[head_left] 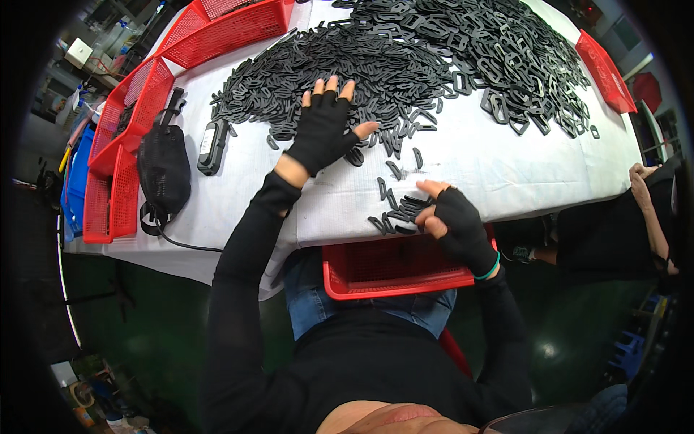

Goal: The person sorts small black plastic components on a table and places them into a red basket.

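My left hand [323, 134], in a black fingerless glove, lies open with spread fingertips on the near edge of a wide pile of small curved black plastic pieces [275, 94]. My right hand [460, 220], gloved alike with a green band at the wrist, is beside a small cluster of the same pieces [394, 215] at the table's front edge. Its index finger and thumb are apart, and I see nothing held between them; the other fingers are partly hidden. Below that edge, a red plastic basket [405, 286] rests at my lap, partly under the right hand.
Black oblong rings [506, 65] form a second heap at the far right. Red baskets [235, 32] line the left and back, and a red tray [606, 72] stands right. A black pouch [165, 170] and dark handheld device [212, 148] lie left. Another person's hand [640, 181] is at right.
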Motion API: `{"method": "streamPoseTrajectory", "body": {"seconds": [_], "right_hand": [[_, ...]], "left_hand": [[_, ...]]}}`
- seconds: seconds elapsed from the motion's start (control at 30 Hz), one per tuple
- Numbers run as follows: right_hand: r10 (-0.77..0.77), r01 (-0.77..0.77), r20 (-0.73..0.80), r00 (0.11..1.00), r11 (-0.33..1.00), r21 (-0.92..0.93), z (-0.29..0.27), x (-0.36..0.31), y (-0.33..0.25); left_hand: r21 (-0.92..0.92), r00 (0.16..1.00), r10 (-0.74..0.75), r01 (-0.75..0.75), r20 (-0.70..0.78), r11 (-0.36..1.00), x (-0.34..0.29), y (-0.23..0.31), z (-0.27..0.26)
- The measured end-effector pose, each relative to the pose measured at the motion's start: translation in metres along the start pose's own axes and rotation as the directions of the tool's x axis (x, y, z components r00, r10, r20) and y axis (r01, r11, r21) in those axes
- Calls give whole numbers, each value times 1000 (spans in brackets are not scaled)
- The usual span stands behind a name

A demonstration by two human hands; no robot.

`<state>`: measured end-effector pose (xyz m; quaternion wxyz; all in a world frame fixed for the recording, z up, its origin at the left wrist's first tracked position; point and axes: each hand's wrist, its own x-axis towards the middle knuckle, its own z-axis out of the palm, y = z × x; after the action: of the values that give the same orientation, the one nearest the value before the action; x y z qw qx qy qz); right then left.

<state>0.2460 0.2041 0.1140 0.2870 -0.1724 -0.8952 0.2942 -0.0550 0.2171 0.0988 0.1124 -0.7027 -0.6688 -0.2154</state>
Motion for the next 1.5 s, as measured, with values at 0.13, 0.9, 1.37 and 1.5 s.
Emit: {"method": "streamPoseTrajectory", "body": {"seconds": [0.13, 0.9, 1.37, 1.5], "right_hand": [[137, -168, -240, 961, 979, -114, 1, 21, 26], [2, -1, 4, 1000, 986, -169, 4, 28, 29], [132, -185, -145, 981, 867, -462, 11, 84, 83], [-174, 185, 69, 982, 841, -508, 15, 80, 65]], "left_hand": [[-53, 984, 148, -143, 102, 988, 11, 24, 21], [-337, 914, 274, -168, 298, 926, -85, 84, -41], [-271, 923, 339, -284, 182, 920, -41, 74, 8], [-529, 879, 462, -336, 121, 779, -51, 78, -12]]}}
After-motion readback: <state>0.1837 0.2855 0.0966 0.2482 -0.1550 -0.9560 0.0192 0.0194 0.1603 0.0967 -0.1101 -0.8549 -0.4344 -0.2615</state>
